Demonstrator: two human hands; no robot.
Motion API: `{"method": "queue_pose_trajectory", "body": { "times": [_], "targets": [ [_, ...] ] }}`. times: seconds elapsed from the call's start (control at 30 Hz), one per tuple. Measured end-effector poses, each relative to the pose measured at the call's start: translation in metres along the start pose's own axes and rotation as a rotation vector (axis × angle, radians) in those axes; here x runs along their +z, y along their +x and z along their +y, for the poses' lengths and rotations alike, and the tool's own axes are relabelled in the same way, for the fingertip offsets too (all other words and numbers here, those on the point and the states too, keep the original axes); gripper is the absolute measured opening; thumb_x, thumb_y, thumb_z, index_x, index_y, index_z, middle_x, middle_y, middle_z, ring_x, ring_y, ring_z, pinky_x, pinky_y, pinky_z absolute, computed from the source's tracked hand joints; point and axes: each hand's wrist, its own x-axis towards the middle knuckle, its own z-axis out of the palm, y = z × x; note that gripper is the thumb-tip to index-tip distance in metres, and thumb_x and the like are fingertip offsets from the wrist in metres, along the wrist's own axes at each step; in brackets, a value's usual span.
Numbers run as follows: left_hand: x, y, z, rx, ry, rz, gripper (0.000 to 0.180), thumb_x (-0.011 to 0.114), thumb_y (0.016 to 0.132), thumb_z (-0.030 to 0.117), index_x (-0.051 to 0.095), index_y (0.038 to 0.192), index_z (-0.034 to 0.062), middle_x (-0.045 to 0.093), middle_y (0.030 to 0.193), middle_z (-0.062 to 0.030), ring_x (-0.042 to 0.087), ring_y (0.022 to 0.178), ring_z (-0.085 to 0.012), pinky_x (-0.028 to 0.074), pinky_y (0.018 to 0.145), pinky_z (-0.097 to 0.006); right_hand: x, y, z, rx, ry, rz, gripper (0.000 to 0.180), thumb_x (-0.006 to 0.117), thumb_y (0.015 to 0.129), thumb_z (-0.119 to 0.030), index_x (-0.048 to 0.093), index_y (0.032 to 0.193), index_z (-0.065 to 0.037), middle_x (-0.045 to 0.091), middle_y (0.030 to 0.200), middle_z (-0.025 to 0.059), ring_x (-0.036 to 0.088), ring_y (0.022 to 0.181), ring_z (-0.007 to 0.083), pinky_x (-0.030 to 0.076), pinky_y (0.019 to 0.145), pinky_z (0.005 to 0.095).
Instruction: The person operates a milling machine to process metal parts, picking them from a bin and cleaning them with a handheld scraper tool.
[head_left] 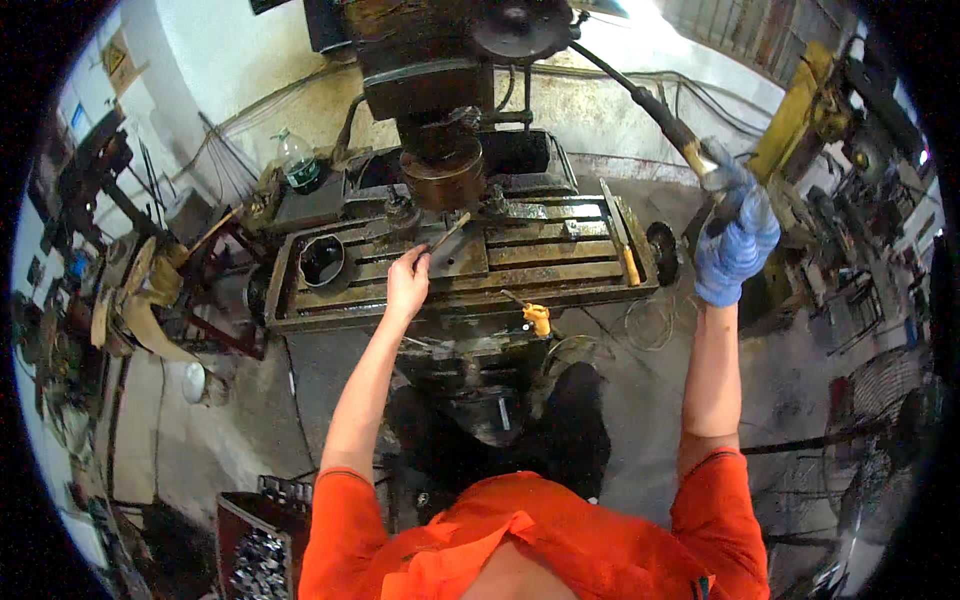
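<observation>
My bare left hand [407, 284] pinches a thin stick-like tool [452, 232] with a pale far end. It reaches over the slotted metal machine table [540, 277], its tip just below the round dark spindle head [445, 172]. Whether the tip touches anything is hard to make out. Out to the right and raised, my right hand [740, 240] wears a blue glove and is closed round the end of a long machine lever [655, 107]. Small clamp-like blocks [402, 210] sit beside the spindle head.
On the table's left stands a dark bowl [322, 262]; a wooden-handled file [630, 264] lies at its right end. A yellow air gun [537, 319] hangs at the front edge. A plastic bottle [297, 160] stands back left, and a bin of metal parts [262, 560] is lower left.
</observation>
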Motion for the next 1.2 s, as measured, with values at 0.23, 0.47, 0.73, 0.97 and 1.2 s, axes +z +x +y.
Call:
{"method": "queue_pose_trajectory", "body": {
  "times": [0.23,0.47,0.73,0.97,1.2],
  "targets": [
    [0.001,0.001,0.002,-0.085,-0.137,-0.044,0.029,0.051,0.087,0.016,0.057,0.104,-0.0056,0.058,0.064,-0.0061,0.051,0.050,-0.0095,0.041,0.048,-0.025,0.004,0.018,-0.007,0.001,-0.158,0.146,0.032,0.054,0.083,-0.030,0.064,0.083,0.001,0.058,0.070,-0.0001,0.048,0.064,0.0079,0.039,0.061,0.0233],
    [0.007,0.010,0.008,-0.081,-0.169,-0.045,0.030,0.051,0.087,0.016,0.056,0.106,-0.0063,0.056,0.064,-0.0037,0.048,0.049,-0.0079,0.040,0.046,-0.024,-0.005,0.062,-0.002,-0.411,-0.350,0.051,0.021,0.059,0.079,-0.020,0.063,0.087,-0.001,0.063,0.077,0.0024,0.054,0.067,0.0099,0.043,0.065,0.0239],
    [0.012,0.024,0.003,-0.077,-0.075,0.011,0.033,0.051,0.088,0.018,0.054,0.109,-0.0080,0.056,0.068,-0.0049,0.049,0.052,-0.0083,0.041,0.047,-0.023,0.012,0.142,-0.012,-0.618,-0.188,-0.263,0.016,0.054,0.080,-0.013,0.062,0.082,0.001,0.061,0.077,0.0067,0.057,0.066,0.0161,0.044,0.063,0.0248],
    [0.002,0.016,0.011,-0.179,-0.056,0.092,0.027,0.051,0.086,0.016,0.059,0.101,-0.0056,0.064,0.079,-0.0179,0.062,0.072,-0.0233,0.046,0.067,-0.033,0.023,0.206,-0.007,-0.395,-0.217,-0.227,0.029,0.052,0.082,-0.025,0.061,0.076,0.002,0.060,0.066,0.0037,0.054,0.058,0.0101,0.041,0.055,0.0226],
    [-0.105,-0.021,-0.013,0.179,0.381,0.329,0.025,0.052,0.085,0.015,0.060,0.101,-0.0018,0.061,0.088,-0.0212,0.060,0.082,-0.0347,0.046,0.071,-0.038,-0.030,0.056,0.009,-0.172,-0.652,-0.177,0.028,0.054,0.085,-0.023,0.061,0.089,0.004,0.063,0.082,0.0118,0.054,0.072,0.0143,0.044,0.068,0.0302]
  ]
}}
